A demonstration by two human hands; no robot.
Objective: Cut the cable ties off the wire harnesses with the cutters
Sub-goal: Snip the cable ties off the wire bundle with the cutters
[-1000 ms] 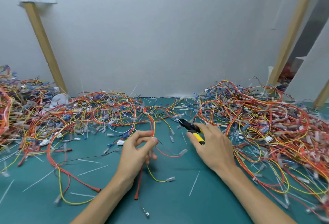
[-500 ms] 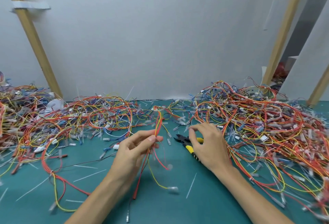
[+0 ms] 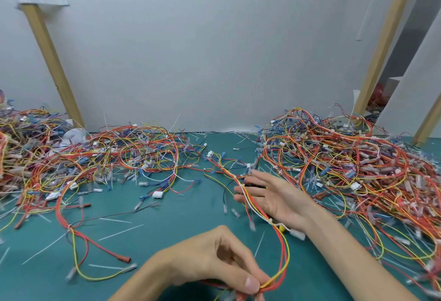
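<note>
Teal mat [image 3: 167, 241], loose wire pile [image 3: 107, 157] at far left.

Step in hand, as I judge it: lay out one harness and find its next tie before taking up the tool.

Left hand [image 3: 214, 260], low centre: thumb and fingertips pinch the red and yellow strands of the harness [image 3: 285, 253] at its near end. The grip is firm and the fingers are curled. Advice: keep this pinch and draw the run taut, so each tie stands clear of the wires.

The harness loops up from the pinch and crosses the right hand toward mid-mat. Its ties are small and blurred, so I cannot count them.

Right hand [image 3: 276, 200]: fingers straight and spread, grasping nothing. The harness lies across it. The cutters [image 3: 256, 184] lie on the mat just under this hand, black nose showing by the fingers and a yellow handle tip near the wrist; not gripped.

Advice: slide only the tip under the tie, away from the insulation.

Uncut pile [image 3: 358, 169] at right.
</note>
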